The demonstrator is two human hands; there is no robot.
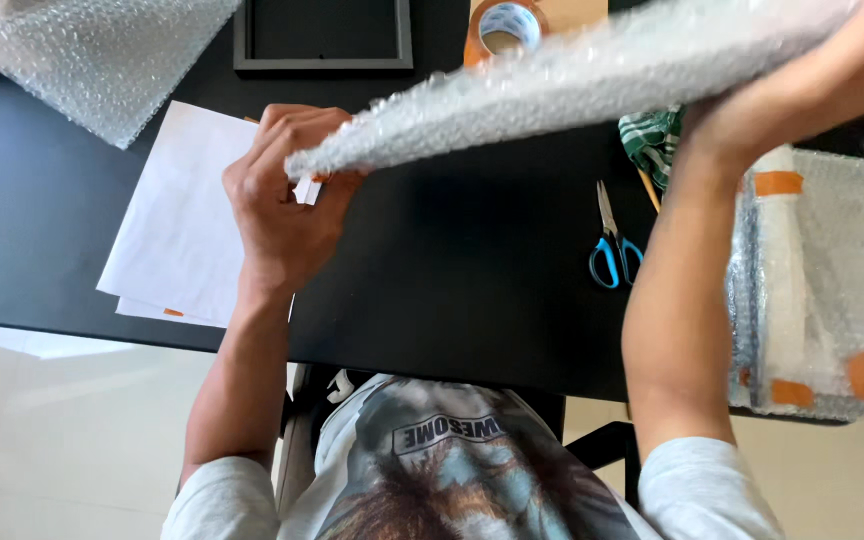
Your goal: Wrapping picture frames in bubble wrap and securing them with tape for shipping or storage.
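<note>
Bubble wrap sheet [592, 75] nearest lens, lifted flat above black tabletop [452, 260], stretched between hands. Left hand [287, 195] pinches its corner plus white scrap, likely for tension. Right hand [802, 85] grips far edge; fingers hidden. Wrapped parcel [832, 280], orange tape tabs, outside right arm. White paper [182, 220] beside left hand. Blue-handled scissors [612, 245] between arms. Tape roll [507, 25] beyond sheet.
</note>
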